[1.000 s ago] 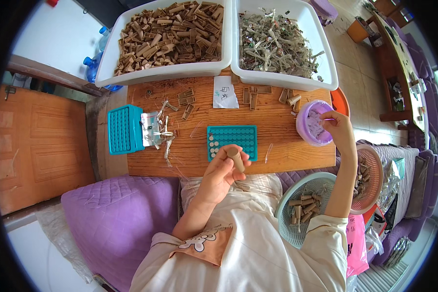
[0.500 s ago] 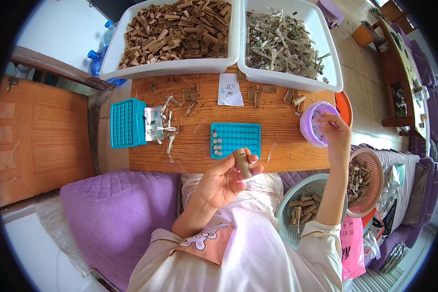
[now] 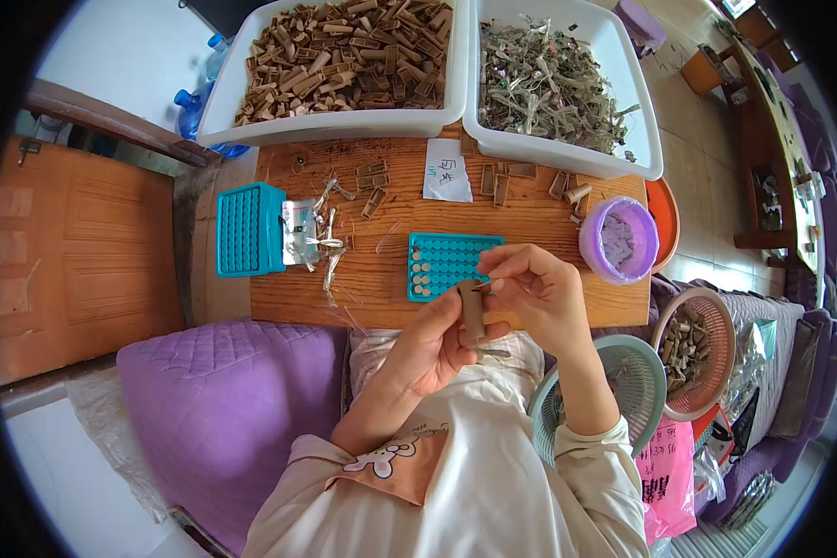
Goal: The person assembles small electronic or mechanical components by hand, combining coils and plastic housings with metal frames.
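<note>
My left hand is closed around a brown, tube-like plastic casing, tilted slightly with its top end up. At that top end my right hand pinches a small whitish piece, mostly hidden by the fingertips. Just beyond both hands lies a teal tray with rows of round pockets; several silvery discs fill pockets at its left side. A purple bowl of small white pieces stands to the right on the wooden table.
Large white bins of brown casings and clear wired parts stand at the back. Stacked teal trays and wired parts lie left. A green basket and a pink basket stand at my right. Loose casings dot the table.
My right hand has come from the purple bowl leftward to the top of the casing, with a small whitish piece in its fingertips. The left hand still holds the casing.
</note>
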Demonstrator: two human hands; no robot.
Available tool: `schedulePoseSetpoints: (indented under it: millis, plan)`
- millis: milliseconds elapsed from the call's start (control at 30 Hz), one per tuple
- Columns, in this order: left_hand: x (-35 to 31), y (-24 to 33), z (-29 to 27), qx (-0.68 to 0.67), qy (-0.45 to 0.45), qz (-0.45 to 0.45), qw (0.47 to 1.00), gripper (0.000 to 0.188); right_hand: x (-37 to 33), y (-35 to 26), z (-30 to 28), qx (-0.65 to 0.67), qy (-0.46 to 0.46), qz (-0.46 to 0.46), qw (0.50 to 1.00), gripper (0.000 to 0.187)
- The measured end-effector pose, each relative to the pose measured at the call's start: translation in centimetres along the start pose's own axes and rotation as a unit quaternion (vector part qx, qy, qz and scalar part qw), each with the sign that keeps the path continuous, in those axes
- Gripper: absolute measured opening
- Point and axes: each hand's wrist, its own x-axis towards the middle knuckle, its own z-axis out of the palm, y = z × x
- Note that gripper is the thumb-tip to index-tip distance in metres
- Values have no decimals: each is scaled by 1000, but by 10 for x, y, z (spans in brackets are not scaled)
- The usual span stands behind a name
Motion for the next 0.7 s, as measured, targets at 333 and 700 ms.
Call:
schedulePoseSetpoints:
  millis: [333,700]
  plan:
    - [4,-6,5,92,58,42,993,37,-4,3,1,-4,37,9,999,4]
    - [6,-6,-9,115,48,19,992,39,-4,14,2,-57,10,6,998,3]
